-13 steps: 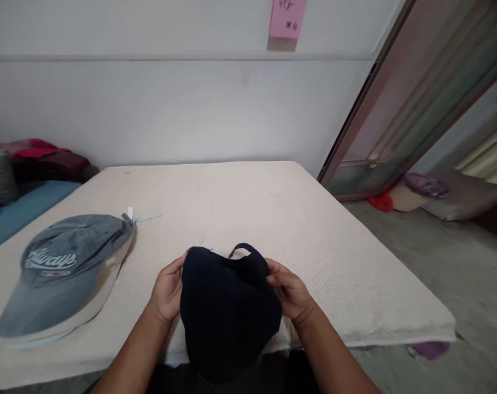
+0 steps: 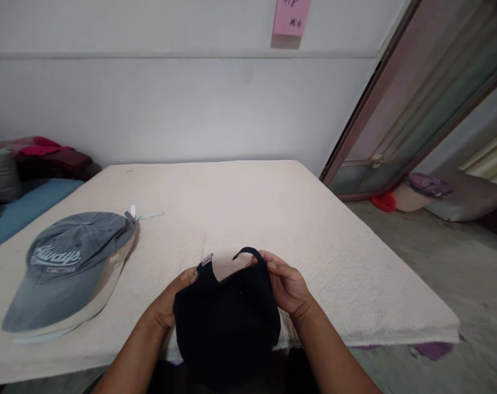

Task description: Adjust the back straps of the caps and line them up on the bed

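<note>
A dark navy cap (image 2: 227, 323) hangs between both hands at the near edge of the table, its back opening and strap turned up and away from me. My left hand (image 2: 175, 295) is closed on the cap's left rim, close to a small metal buckle (image 2: 207, 259). My right hand (image 2: 285, 282) pinches the right rim, where the curved strap end (image 2: 249, 251) stands up loose. The two strap ends are apart. The cap's lower part blends into dark clothing. To the left, a grey cap (image 2: 74, 262) with white "Always" lettering rests on a pale cap-shaped form.
A cream textured cloth (image 2: 232, 202) covers the table. A pink note (image 2: 291, 17) is stuck on the white wall behind. Blue bedding (image 2: 39, 200) and a grey cushion (image 2: 1, 172) lie at the far left. A sliding door (image 2: 379, 104) and a concrete floor are on the right.
The navy cap has turned and flattened, so its back opening now shows wider, with the buckle in view. My left hand has moved slightly right and down along the rim.
</note>
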A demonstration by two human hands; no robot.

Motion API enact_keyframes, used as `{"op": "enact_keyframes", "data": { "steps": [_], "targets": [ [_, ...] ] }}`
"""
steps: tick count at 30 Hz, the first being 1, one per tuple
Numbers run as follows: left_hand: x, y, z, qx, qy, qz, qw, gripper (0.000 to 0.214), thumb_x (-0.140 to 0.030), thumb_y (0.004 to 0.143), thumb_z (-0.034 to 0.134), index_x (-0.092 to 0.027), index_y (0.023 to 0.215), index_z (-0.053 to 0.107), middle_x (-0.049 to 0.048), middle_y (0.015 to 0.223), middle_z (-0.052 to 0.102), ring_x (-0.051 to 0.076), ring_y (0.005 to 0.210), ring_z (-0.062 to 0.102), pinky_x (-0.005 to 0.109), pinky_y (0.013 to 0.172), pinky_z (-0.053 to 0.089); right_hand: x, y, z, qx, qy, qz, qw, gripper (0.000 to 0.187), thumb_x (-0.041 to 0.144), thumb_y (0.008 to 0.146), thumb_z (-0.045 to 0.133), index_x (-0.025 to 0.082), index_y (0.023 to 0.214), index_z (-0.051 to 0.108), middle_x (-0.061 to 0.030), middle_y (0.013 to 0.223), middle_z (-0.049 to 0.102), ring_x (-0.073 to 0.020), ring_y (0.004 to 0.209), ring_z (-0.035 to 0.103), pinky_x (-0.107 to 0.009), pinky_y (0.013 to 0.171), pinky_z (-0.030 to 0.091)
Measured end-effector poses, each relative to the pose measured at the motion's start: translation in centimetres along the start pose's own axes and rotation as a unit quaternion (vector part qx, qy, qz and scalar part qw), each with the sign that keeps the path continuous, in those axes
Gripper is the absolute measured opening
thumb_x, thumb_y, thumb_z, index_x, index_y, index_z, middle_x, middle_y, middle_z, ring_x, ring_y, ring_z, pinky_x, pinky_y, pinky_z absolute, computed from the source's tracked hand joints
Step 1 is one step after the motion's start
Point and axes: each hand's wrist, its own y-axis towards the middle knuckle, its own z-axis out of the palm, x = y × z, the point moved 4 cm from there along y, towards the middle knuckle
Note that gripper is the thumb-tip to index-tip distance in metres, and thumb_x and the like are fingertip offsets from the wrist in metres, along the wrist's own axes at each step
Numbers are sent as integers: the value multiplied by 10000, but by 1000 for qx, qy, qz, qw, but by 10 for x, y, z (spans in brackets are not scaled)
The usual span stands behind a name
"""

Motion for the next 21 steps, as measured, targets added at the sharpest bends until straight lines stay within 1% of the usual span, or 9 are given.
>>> {"op": "enact_keyframes", "data": {
  "steps": [2,4,7,9,12,14,16,18,21],
  "targets": [
    [3,0,6,-4,69,-12,998,157,-180,664,769,-136,806,719,15,602,687,132,514,610,227,541,489,0,0,3,24,-10,4,1000,246,268,731,652,133,937,663,-47,747,637,-128,654,573,-217,605,444],
    [6,3,9,-20,116,-34,992,233,-171,652,778,-148,875,715,27,673,705,122,535,610,218,548,472,0,-1,5,40,-25,18,999,213,234,746,645,129,930,661,-14,656,588,-91,552,509,-187,520,389],
    [9,12,8,-42,139,-25,989,219,-190,687,744,-166,900,701,19,694,694,105,529,585,208,534,434,0,1,5,20,-61,20,998,104,108,698,630,143,794,651,0,669,575,-81,569,496,-192,549,383],
    [10,19,6,-52,154,-6,987,175,-175,693,714,-169,866,691,1,656,667,98,509,560,202,507,399,1,5,2,-3,-94,0,996,109,60,668,594,147,723,630,-17,715,603,-103,631,528,-216,604,399],
    [10,27,5,-69,190,16,979,259,-128,675,660,-175,929,679,12,699,676,117,537,566,220,519,395,2,9,-2,-38,-132,-33,990,159,29,648,546,149,721,622,-20,696,613,-103,616,527,-223,604,384],
    [10,30,4,-94,213,29,972,342,-118,662,628,-181,996,666,19,744,688,133,569,578,235,541,403,2,11,-3,-53,-149,-35,987,176,31,656,534,146,753,624,-8,656,597,-87,566,501,-213,567,357],
    [10,32,3,-117,237,38,964,337,-124,662,590,-185,985,665,8,723,677,137,561,566,241,537,392,1,13,-3,-58,-158,-30,985,130,81,717,540,144,794,624,-1,631,578,-76,523,478,-211,533,333],
    [9,34,3,-124,266,51,955,283,-142,681,550,-191,931,674,-3,700,662,141,565,556,248,545,386,1,16,-2,-64,-159,-32,985,97,200,811,538,147,828,618,5,617,560,-70,476,450,-216,498,311],
    [4,35,8,-101,316,103,938,225,-182,738,501,-184,845,698,19,791,684,176,724,598,275,686,424,4,19,-5,-90,-148,-61,983,186,324,861,539,152,851,609,17,609,539,-57,433,407,-214,463,281]
  ]
}}
